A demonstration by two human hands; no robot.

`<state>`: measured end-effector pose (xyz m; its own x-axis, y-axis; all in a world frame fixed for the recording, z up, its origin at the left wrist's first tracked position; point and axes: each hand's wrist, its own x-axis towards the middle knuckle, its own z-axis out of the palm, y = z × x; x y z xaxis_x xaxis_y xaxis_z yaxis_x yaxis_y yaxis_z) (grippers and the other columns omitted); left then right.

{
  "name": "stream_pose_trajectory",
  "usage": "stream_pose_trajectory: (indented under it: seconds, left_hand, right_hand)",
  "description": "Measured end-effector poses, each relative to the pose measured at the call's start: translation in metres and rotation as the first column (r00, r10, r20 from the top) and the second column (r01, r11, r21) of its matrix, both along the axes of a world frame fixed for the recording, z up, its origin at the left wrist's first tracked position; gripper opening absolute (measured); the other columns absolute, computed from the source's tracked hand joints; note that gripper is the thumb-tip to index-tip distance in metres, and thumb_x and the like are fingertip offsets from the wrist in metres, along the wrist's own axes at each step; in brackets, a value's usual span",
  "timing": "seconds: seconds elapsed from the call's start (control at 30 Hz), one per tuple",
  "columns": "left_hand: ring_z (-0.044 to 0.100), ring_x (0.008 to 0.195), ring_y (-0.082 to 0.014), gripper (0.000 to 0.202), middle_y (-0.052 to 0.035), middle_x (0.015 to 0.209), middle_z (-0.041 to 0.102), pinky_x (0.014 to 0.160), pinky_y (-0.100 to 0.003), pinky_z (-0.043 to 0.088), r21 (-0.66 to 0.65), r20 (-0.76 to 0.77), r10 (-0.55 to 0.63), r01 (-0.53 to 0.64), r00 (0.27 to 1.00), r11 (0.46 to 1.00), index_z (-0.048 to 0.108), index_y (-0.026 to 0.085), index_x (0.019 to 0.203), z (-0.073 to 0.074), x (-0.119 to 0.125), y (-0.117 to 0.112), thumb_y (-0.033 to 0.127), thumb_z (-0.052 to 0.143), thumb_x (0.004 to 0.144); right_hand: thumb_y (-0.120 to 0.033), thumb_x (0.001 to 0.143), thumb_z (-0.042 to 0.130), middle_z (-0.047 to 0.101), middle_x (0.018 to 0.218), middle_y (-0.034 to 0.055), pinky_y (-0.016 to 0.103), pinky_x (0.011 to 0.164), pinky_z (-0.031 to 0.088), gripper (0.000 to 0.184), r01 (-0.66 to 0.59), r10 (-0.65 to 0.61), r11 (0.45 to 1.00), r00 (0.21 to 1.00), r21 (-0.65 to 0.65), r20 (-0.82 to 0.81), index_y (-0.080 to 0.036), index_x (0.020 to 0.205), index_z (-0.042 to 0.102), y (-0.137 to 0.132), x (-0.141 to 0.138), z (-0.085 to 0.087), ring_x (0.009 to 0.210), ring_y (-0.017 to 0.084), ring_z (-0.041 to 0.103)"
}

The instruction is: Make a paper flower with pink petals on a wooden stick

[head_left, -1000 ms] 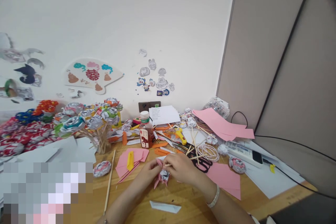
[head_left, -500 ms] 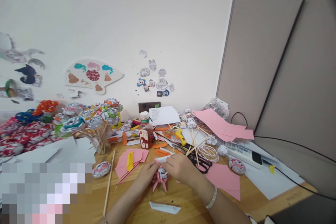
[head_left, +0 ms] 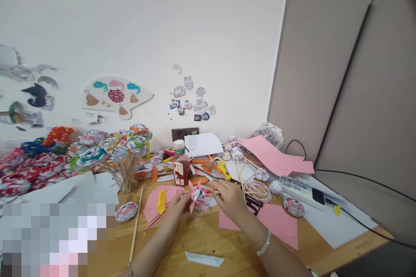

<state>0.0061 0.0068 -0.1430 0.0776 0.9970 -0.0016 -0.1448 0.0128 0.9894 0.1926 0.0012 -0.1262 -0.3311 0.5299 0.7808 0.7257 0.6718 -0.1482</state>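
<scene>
Above the front middle of the desk, my left hand [head_left: 178, 205] is closed on the left side of a paper flower [head_left: 198, 194], with a grey-white twisted centre and pointed pink petals spread around it. On the flower's other side, my right hand [head_left: 229, 201] has its fingers pinched at the edge, where a folded white paper strip [head_left: 210, 201] shows, partly hidden by the fingers. Another folded white strip [head_left: 204, 259] lies nearer me. Left of my hands, a yellow folded strip [head_left: 161, 201] rests on pink paper sheets [head_left: 152, 206].
A drink bottle [head_left: 180, 169] stands just behind the flower. Beyond my right hand lie a yellow glue gun [head_left: 222, 169], wooden sticks, bead strings [head_left: 258, 190] and a black cable. Finished paper flowers [head_left: 92, 153] crowd the left. A wooden stick [head_left: 136, 225] lies beside my left forearm.
The flower has been lifted away from me and turned, so its centre and spread pink petals now face me. Both hands moved slightly farther forward, and my right hand shifted right.
</scene>
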Motion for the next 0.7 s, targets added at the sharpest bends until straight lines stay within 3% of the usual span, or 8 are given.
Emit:
stream_pose_trajectory:
  seconds: [0.1, 0.2, 0.37, 0.5, 0.6, 0.7]
  left_hand:
    - [0.057, 0.058, -0.015, 0.027, -0.0016, 0.062, 0.064, 0.058, -0.024, 0.04, 0.004, 0.167, 0.014, -0.015, 0.986, 1.0, 0.059, 0.016, 0.07, 0.002, -0.003, 0.004, 0.039, 0.069, 0.06]
    - [0.057, 0.06, -0.0142, 0.026, -0.0014, 0.065, 0.065, 0.061, -0.025, 0.043, 0.022, 0.256, -0.008, 0.002, 0.967, 1.0, 0.06, 0.016, 0.073, 0.002, -0.003, 0.003, 0.034, 0.072, 0.06]
    - [0.062, 0.074, -0.0166, 0.021, -0.0041, 0.08, 0.067, 0.069, -0.027, 0.045, 0.039, 0.373, -0.135, 0.13, 0.918, 0.991, 0.061, 0.016, 0.084, 0.002, 0.003, -0.007, 0.025, 0.07, 0.068]
    - [0.064, 0.078, -0.0174, 0.02, -0.0047, 0.087, 0.068, 0.074, -0.029, 0.046, 0.07, 0.406, -0.248, 0.24, 0.88, 0.968, 0.059, 0.019, 0.088, 0.008, 0.008, -0.018, 0.026, 0.069, 0.071]
    - [0.065, 0.083, -0.0189, 0.036, -0.0042, 0.09, 0.069, 0.083, -0.033, 0.045, 0.092, 0.384, -0.293, 0.279, 0.876, 0.956, 0.055, 0.023, 0.102, 0.017, 0.01, -0.025, 0.026, 0.071, 0.07]
    - [0.066, 0.081, -0.0182, 0.067, -0.0016, 0.088, 0.069, 0.082, -0.033, 0.044, 0.106, 0.329, -0.295, 0.276, 0.897, 0.955, 0.039, 0.03, 0.124, 0.021, 0.01, -0.028, 0.023, 0.074, 0.068]
  right_hand:
    - [-0.017, 0.088, 0.043, 0.067, 0.083, 0.0058, 0.026, 0.066, 0.043, 0.021, 0.037, -0.038, 0.999, 0.994, -0.018, -0.104, -0.019, 0.095, 0.063, 0.001, 0.002, 0.002, 0.074, 0.017, 0.061]
    - [-0.017, 0.087, 0.045, 0.067, 0.082, 0.0046, 0.024, 0.065, 0.043, 0.02, 0.018, -0.025, 0.998, 0.995, -0.066, -0.099, -0.02, 0.095, 0.063, -0.001, -0.001, 0.001, 0.073, 0.016, 0.061]
    - [-0.017, 0.085, 0.049, 0.068, 0.09, 0.0044, 0.024, 0.07, 0.044, 0.022, -0.001, -0.017, 0.986, 0.995, -0.167, -0.103, -0.021, 0.103, 0.061, 0.001, -0.007, -0.004, 0.08, 0.017, 0.062]
    - [-0.012, 0.08, 0.051, 0.068, 0.086, 0.0032, 0.023, 0.066, 0.043, 0.022, -0.002, -0.02, 0.98, 0.994, -0.201, -0.108, -0.021, 0.095, 0.063, 0.005, -0.007, -0.008, 0.076, 0.017, 0.062]
    - [-0.009, 0.077, 0.05, 0.067, 0.081, 0.0024, 0.022, 0.062, 0.041, 0.021, 0.008, -0.028, 0.977, 0.995, -0.212, -0.094, -0.021, 0.087, 0.065, 0.005, -0.006, -0.006, 0.071, 0.016, 0.061]
    - [-0.008, 0.077, 0.048, 0.066, 0.08, 0.0018, 0.022, 0.06, 0.04, 0.024, 0.01, -0.03, 0.973, 0.996, -0.229, -0.083, -0.021, 0.088, 0.065, 0.003, -0.005, -0.001, 0.07, 0.015, 0.061]
